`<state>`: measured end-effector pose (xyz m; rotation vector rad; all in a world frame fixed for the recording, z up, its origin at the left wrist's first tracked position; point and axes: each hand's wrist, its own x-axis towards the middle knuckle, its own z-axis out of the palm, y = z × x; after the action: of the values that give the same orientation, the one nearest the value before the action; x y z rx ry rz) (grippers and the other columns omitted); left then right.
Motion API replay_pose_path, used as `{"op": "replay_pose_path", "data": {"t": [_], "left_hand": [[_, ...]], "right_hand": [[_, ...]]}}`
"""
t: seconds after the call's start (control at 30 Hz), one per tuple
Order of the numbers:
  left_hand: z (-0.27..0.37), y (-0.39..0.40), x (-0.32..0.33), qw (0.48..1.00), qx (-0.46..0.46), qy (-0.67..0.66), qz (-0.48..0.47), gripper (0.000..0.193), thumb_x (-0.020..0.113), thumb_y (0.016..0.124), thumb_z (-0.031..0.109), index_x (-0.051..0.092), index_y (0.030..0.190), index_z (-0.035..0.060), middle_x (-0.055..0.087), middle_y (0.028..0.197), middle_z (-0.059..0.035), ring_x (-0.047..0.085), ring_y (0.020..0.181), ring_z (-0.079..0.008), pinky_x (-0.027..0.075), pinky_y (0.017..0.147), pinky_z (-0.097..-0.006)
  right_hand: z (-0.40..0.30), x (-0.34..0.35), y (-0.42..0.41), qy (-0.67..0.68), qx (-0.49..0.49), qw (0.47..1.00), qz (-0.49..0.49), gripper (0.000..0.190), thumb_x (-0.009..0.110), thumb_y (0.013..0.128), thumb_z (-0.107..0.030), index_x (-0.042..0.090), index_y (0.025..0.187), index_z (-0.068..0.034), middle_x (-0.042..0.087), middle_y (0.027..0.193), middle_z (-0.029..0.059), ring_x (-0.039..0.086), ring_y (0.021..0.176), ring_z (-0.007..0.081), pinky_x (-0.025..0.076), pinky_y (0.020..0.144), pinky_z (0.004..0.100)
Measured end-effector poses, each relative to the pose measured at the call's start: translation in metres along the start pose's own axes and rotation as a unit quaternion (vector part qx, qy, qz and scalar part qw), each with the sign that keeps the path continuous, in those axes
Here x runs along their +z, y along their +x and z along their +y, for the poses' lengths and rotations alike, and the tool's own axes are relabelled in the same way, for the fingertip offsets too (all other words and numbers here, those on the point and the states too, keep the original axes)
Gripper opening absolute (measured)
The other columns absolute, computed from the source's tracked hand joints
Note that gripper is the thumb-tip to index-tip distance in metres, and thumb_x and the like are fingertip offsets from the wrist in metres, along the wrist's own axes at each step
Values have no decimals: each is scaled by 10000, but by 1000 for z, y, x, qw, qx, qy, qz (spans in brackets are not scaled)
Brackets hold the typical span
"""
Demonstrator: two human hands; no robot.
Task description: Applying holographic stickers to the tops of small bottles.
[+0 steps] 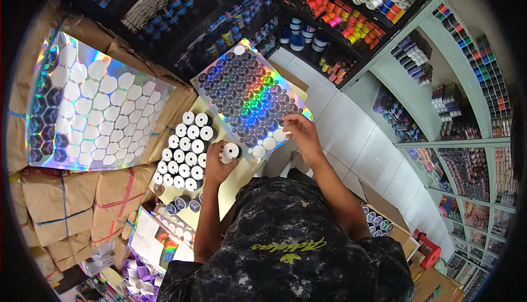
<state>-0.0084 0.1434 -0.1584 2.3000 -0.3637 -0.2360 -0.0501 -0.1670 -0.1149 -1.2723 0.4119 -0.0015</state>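
My left hand (218, 164) grips a spool (232, 151) with a bare white end facing up, at the right edge of a block of upright spools (185, 149) on the pale yellow tabletop. My right hand (302, 131) is at the lower right edge of a holographic sticker sheet (247, 92), with thumb and forefinger close together. A small dark round sticker seems to be at its fingertips; how firmly it is held is hard to tell. Dark round stickers cover most of the sheet, and white round gaps show along its near edge. Several spools with dark labelled ends (181, 204) stand nearer my body.
Another holographic sheet (99, 108), with many white gaps, lies on brown paper packages (61, 199) at the left. Dark shelves (230, 9) of spools stand ahead, pale shelves (411, 145) at the right. An open cardboard box (387, 215) holds labelled spools at the lower right.
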Motion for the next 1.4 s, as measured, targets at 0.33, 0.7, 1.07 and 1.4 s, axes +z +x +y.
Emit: {"op": "replay_pose_path", "data": {"t": [0.33,0.7,1.07,1.4], "left_hand": [[119,43,-10,778,52,-625,-39,599,768,816,72,504,1353,34,533,1434,-153,519,1360,-309,454,1131,-482],[176,57,-4,769,75,-621,-129,620,759,849,163,453,1377,58,621,1257,-154,636,1176,-276,605,962,-483],[207,51,-12,876,115,-445,-146,656,507,782,302,456,1377,29,509,1272,-94,494,1216,-201,360,1080,-324],[214,55,-15,885,135,-424,-139,637,495,782,301,465,1353,21,512,1258,-91,499,1190,-194,376,1049,-323]], "right_hand": [[-35,4,-12,106,5,994,2,156,685,986,-137,734,1128,-94,706,1102,-17,628,1018,96,509,853,283],[-93,14,-41,197,-33,979,-31,242,612,1008,-79,716,1202,22,690,1214,65,633,1073,157,491,953,347],[-133,24,-68,61,-145,983,-94,244,642,998,-54,742,1216,-2,504,1463,85,541,1292,164,450,1065,336],[-136,24,-73,14,-155,982,-102,237,629,997,-61,748,1188,13,517,1487,139,480,1398,243,380,1141,383]]}}
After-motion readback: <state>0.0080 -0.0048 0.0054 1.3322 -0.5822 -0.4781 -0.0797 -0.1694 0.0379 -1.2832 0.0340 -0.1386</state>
